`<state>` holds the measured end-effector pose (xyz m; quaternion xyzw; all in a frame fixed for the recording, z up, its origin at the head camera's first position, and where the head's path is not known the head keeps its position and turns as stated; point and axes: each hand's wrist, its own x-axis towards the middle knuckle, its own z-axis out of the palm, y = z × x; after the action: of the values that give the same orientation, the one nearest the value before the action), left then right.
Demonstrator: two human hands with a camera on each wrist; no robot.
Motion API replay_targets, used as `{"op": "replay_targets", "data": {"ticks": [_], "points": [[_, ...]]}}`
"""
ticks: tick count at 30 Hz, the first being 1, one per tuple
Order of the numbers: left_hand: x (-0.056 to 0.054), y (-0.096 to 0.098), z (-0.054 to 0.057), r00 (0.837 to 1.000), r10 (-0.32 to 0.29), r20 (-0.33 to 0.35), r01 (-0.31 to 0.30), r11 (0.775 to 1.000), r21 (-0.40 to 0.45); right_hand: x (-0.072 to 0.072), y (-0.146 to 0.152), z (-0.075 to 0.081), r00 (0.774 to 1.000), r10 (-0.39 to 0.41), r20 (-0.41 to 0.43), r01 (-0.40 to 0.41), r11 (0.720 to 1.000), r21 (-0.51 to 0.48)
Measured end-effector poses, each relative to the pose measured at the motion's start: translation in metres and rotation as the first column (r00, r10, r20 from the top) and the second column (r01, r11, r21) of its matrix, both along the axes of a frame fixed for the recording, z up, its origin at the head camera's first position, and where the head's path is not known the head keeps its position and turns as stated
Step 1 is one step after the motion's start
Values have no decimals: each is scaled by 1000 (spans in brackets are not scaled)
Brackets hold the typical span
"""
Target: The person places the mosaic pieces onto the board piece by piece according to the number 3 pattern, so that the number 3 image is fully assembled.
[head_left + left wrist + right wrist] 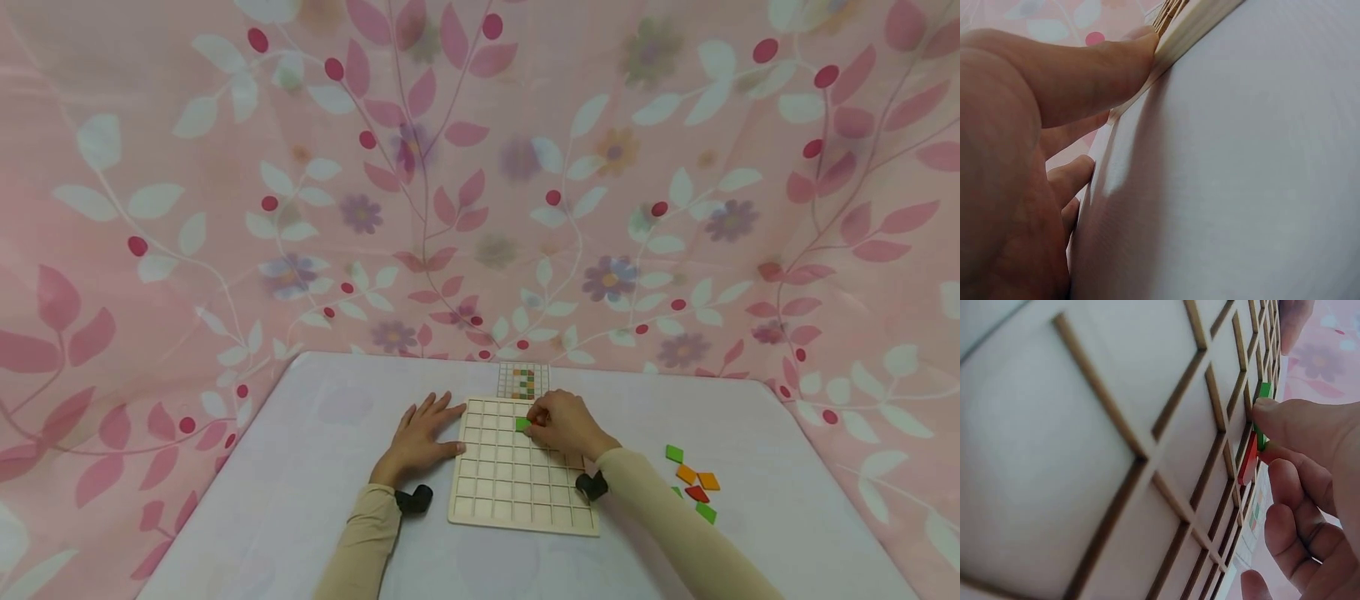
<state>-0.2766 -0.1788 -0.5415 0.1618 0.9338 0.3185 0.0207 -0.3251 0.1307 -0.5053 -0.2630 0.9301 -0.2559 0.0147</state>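
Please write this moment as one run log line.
left hand touches grid board | right hand pinches green tile | red tile beside green tile

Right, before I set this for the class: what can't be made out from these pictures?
Head view: fine detail of the pattern card, too small.
Head view: much of the red tile, covered by the right hand.
Head view: part of one loose green tile, hidden by the right sleeve.
Left wrist view: most of the grid board, cut off by the top edge.

2 long beige sleeves (367, 527), 2 black wrist cameras (417, 499)
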Motion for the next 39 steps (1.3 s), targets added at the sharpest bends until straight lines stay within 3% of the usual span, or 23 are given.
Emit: {"op": "replay_targets", "data": {"ticks": [5, 19, 31, 39], "points": [[1, 0, 1, 1000, 1, -5, -1, 1000, 1, -2, -3, 1, 1000, 2, -8, -2, 1000, -17], [1, 1, 2, 1000, 0, -8, 0, 1000, 1, -8, 2, -2, 994, 12, 107, -2, 996, -90], [0, -1, -1, 1000, -1, -6, 0, 1000, -15, -14, 9, -14, 977, -20, 213, 65, 977, -202], [-1, 0, -3, 1000, 1, -4, -1, 1000, -23, -17, 15, -21, 978, 22, 207, 35, 964, -265]]}}
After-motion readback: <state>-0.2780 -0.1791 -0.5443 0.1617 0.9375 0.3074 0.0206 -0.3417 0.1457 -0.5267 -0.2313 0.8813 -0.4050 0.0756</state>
